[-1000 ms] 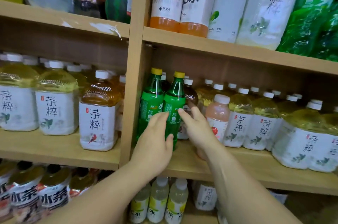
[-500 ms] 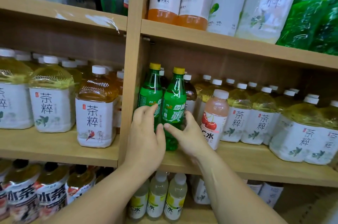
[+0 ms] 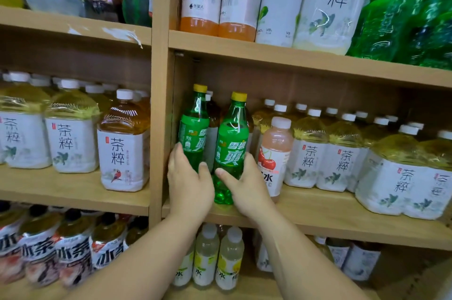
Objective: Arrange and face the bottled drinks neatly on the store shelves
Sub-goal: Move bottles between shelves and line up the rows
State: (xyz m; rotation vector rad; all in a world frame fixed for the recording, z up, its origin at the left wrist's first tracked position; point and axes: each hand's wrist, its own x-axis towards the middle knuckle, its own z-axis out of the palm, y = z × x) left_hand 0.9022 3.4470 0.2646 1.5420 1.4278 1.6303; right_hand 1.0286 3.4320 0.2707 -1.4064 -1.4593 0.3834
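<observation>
Shelf [image 3: 318, 210], left end: left soda [image 3: 193, 133] and right soda [image 3: 232, 138] stand upright, side by side. Left grip [image 3: 189, 177] curls round left soda low down, right grip [image 3: 244, 182] round right soda. Full PET, so probably heavyish, smooth, slightly squashy; hold below label. Tight spot: post [image 3: 159, 128] left, cherry bottle [image 3: 275, 150] just right.

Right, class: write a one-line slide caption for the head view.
Left hand holds the left green bottle, right hand the right green bottle, beside a pink cherry drink on the wooden shelf.
</observation>
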